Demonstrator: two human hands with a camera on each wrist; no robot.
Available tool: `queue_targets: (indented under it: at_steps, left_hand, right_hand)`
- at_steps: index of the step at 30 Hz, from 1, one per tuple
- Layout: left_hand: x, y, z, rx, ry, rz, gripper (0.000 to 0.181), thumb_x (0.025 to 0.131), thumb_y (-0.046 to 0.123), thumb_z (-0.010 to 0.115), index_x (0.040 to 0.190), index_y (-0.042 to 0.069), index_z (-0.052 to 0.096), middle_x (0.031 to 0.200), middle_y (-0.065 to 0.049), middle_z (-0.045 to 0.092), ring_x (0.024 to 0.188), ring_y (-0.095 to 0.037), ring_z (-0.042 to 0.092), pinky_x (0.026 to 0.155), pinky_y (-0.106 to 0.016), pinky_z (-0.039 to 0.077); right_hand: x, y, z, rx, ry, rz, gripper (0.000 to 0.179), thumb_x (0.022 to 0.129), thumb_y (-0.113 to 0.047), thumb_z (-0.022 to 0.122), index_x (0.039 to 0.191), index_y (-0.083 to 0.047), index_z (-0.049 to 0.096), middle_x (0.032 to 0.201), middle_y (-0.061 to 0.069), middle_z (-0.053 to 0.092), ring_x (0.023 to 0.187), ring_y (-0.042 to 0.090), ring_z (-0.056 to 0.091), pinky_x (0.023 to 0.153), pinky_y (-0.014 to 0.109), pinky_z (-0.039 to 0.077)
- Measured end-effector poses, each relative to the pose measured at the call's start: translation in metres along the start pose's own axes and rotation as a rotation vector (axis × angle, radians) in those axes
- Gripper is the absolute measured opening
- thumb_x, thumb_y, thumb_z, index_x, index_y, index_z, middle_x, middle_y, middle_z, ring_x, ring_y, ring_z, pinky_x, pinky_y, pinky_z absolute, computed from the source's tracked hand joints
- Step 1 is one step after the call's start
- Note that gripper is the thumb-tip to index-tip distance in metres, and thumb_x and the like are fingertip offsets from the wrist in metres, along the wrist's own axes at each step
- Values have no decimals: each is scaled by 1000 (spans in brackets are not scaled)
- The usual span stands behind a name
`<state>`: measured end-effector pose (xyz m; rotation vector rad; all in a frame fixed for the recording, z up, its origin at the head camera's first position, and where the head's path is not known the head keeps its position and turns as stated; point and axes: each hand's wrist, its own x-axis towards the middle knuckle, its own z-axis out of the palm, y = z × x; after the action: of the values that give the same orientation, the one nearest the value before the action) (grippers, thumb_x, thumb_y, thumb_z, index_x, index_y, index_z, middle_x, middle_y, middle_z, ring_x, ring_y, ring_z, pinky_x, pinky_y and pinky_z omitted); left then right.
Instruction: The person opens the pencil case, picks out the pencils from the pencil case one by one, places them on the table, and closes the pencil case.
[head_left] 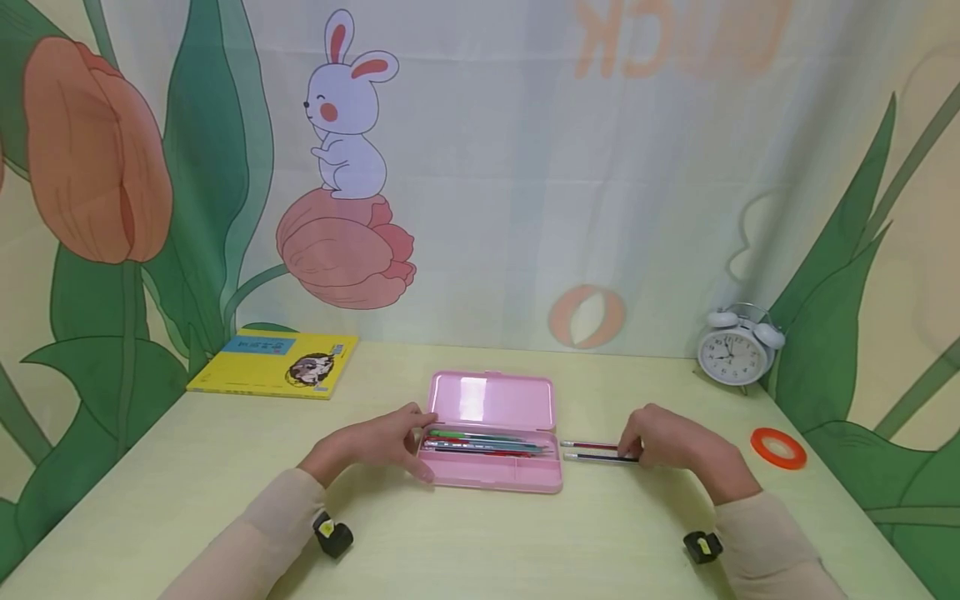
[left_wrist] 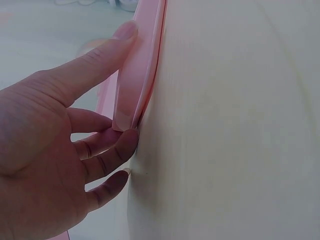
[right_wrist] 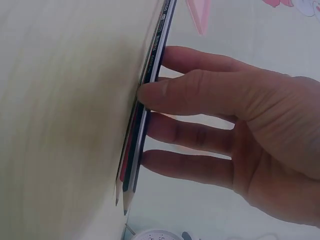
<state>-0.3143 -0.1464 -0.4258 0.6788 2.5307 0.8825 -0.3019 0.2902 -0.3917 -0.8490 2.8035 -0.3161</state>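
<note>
And here's the room: a pale printed backdrop (head_left: 480, 167), tulips and a white rabbit on it, rising behind a light yellow worktop (head_left: 480, 550) that fills the foreground. Far left on that surface, a yellow book (head_left: 272, 364) lies flat. Mid-worktop sits the pink pencil case (head_left: 472, 476), lid open on its far side, and the left hand (head_left: 386, 440) has it by the left end, that grip clamped with the thumb on 1 side and fingertips at the corner. Over at the far right, a white alarm clock (head_left: 735, 354) stands upright; nearer, an orange ring (head_left: 778, 448) lies flat. Now the slim stuff: a bundle of pencils (head_left: 480, 446) rests in the case's far compartment, while just beside its right edge lie 2 more, a red pencil (head_left: 588, 446) and a black pencil (head_left: 596, 457). The right hand (head_left: 663, 437) is at their sharpened ends, grip closed, thumb pressing the black pencil, fingers behind.
</note>
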Motion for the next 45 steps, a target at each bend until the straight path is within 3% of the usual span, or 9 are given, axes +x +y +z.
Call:
queue_targets:
  at_steps: [8,13,17,21,26,34,45]
  left_hand:
    - [1,0,0,11,-1,-6,101,76,37,88,155,4,34,112,-4,43,100,-19,45,81,-35,41]
    - [1,-1,0,21,0,-2,101,76,38,88,155,4,34,111,-3,43,99,-19,45,81,-35,41]
    - [0,1,0,15,1,-6,101,76,37,88,155,4,34,111,-4,43,99,-19,45,81,-35,41]
    - [-2,4,0,12,1,-14,100,76,36,88,155,4,34,111,-5,43,100,-20,46,81,-36,41]
    - [-1,3,0,-3,9,-12,100,76,35,89,155,4,35,110,-5,44,100,-20,46,81,-36,41]
    - [1,1,1,-4,6,-17,101,75,37,89,155,6,35,110,-4,44,100,-20,46,82,-36,42]
    - [1,0,0,-9,9,-12,101,75,37,89,155,6,36,108,-5,45,99,-20,46,80,-35,41]
  right_hand:
    - [0,-3,3,-26,19,-18,37,73,20,67,81,-14,78,78,-5,60,71,11,47,63,26,43]
    - [0,-3,2,-43,31,-39,36,72,19,69,87,-11,80,81,-5,64,72,9,49,65,26,45]
    - [2,-2,3,-59,30,-50,35,72,19,67,83,-12,78,73,-5,60,67,9,47,61,26,43]
    - [4,-3,4,-57,25,-5,33,73,19,66,79,-13,74,70,-5,55,65,10,46,59,26,41]
    - [5,-5,5,-40,17,77,28,76,16,68,80,-11,75,75,-4,59,70,13,50,63,30,45]
    - [5,-4,5,-60,27,47,21,79,10,72,81,-11,76,80,-4,64,72,12,52,67,30,49]
    - [6,-5,5,-89,42,66,22,79,10,72,80,-11,77,79,-4,65,72,12,53,69,32,50]
